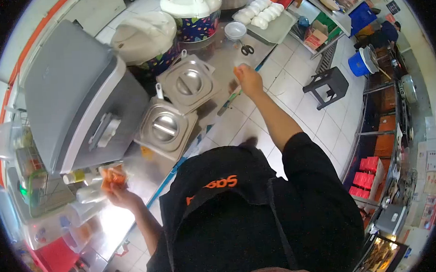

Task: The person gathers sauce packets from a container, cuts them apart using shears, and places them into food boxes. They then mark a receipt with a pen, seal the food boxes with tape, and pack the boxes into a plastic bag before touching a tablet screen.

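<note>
My left hand [122,197] is closed at the left part of the metal counter [115,225], round a crumpled orange-and-white packet [112,177]. Clear plastic containers [79,212] and a yellow-capped bottle [74,177] are close beside it. Over the counter's far right edge, my right hand [249,81] pinches a small orange piece [236,72], mostly covered by the fingers. Black-handled scissors [247,49] lie just beyond that hand. Between my hands sit two lidded steel pans, a nearer one [166,131] and a farther one [188,83].
A large grey lidded box [77,89] rises behind the pans. Two patterned pots [195,24] [150,65] stand farther back, near a small bowl [235,30] and a tray [276,32] of wrapped white bundles. A black stool [326,86] stands on the tiled floor at right. Another person [385,33] is far right.
</note>
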`<act>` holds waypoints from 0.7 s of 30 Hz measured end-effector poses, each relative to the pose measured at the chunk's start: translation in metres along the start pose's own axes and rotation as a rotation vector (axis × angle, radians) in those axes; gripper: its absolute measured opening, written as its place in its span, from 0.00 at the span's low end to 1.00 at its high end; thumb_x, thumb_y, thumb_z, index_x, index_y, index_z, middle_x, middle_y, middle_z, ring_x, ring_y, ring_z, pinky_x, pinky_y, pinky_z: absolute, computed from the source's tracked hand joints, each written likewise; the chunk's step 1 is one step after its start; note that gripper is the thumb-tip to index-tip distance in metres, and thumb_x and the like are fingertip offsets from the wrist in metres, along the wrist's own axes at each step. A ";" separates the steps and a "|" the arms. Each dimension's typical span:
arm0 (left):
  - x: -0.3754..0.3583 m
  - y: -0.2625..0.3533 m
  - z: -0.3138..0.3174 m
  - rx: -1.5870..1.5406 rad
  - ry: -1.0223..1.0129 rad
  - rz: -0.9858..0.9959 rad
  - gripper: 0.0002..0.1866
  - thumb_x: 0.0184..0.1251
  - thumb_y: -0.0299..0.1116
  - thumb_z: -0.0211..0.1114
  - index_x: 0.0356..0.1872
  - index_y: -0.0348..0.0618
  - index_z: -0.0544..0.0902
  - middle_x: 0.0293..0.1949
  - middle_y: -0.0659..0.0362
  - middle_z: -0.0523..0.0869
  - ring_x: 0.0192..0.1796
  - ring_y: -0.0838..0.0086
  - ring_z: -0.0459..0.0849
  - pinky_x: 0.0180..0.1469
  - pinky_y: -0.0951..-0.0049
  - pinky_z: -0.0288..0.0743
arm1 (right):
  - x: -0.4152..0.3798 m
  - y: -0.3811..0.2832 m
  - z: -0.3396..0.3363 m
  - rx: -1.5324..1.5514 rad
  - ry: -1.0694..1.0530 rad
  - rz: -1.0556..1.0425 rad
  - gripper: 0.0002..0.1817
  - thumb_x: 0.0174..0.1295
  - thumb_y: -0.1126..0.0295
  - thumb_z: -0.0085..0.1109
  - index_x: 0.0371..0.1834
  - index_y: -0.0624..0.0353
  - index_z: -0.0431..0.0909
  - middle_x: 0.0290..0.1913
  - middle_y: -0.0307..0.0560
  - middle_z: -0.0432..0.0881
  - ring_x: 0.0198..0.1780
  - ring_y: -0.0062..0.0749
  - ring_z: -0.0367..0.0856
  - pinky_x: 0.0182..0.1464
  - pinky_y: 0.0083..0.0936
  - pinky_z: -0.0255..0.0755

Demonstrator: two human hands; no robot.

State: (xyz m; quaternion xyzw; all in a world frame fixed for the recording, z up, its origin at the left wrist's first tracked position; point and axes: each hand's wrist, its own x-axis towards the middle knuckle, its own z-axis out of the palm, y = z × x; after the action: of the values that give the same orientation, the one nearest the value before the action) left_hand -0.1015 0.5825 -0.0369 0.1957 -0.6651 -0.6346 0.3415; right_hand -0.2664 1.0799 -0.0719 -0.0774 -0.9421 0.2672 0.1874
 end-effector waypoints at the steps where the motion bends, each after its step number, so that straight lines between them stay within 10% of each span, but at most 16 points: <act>1: -0.009 0.016 0.012 0.026 0.038 0.073 0.17 0.74 0.36 0.55 0.54 0.34 0.76 0.44 0.56 0.82 0.36 0.77 0.79 0.33 0.79 0.72 | 0.010 0.010 0.009 -0.026 -0.044 -0.106 0.09 0.68 0.64 0.53 0.41 0.55 0.80 0.44 0.53 0.83 0.46 0.52 0.81 0.47 0.45 0.73; 7: -0.074 0.049 0.122 -0.009 0.040 0.188 0.16 0.75 0.34 0.53 0.55 0.33 0.76 0.49 0.54 0.80 0.48 0.72 0.79 0.47 0.74 0.76 | 0.090 0.096 0.051 -0.038 0.101 -0.185 0.09 0.65 0.65 0.55 0.44 0.53 0.80 0.46 0.50 0.80 0.49 0.50 0.78 0.49 0.45 0.74; 13: -0.144 0.076 0.331 -0.071 -0.359 -0.136 0.12 0.72 0.25 0.55 0.53 0.36 0.79 0.45 0.54 0.85 0.44 0.75 0.85 0.42 0.74 0.81 | 0.168 0.152 0.021 -0.271 -0.348 -0.085 0.11 0.62 0.68 0.56 0.46 0.57 0.78 0.47 0.53 0.82 0.51 0.49 0.81 0.50 0.45 0.77; 15: -0.139 0.042 0.385 0.302 -0.674 0.033 0.12 0.73 0.23 0.54 0.54 0.34 0.77 0.46 0.54 0.84 0.43 0.71 0.86 0.42 0.72 0.82 | 0.184 0.159 0.021 -0.320 -0.471 -0.116 0.11 0.62 0.68 0.56 0.45 0.59 0.78 0.44 0.54 0.84 0.48 0.50 0.84 0.47 0.45 0.78; 21: -0.093 -0.061 0.543 0.674 -0.679 -0.006 0.16 0.66 0.36 0.63 0.51 0.37 0.79 0.42 0.43 0.85 0.46 0.51 0.85 0.49 0.55 0.76 | 0.198 0.172 0.004 -0.282 -0.573 -0.197 0.10 0.60 0.71 0.52 0.42 0.65 0.77 0.38 0.60 0.85 0.41 0.54 0.86 0.44 0.44 0.80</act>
State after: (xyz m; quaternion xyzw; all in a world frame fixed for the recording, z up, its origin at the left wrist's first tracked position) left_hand -0.4290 1.0254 -0.0947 0.0791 -0.9072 -0.4128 0.0205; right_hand -0.4415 1.2715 -0.1049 0.0672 -0.9871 0.1255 -0.0726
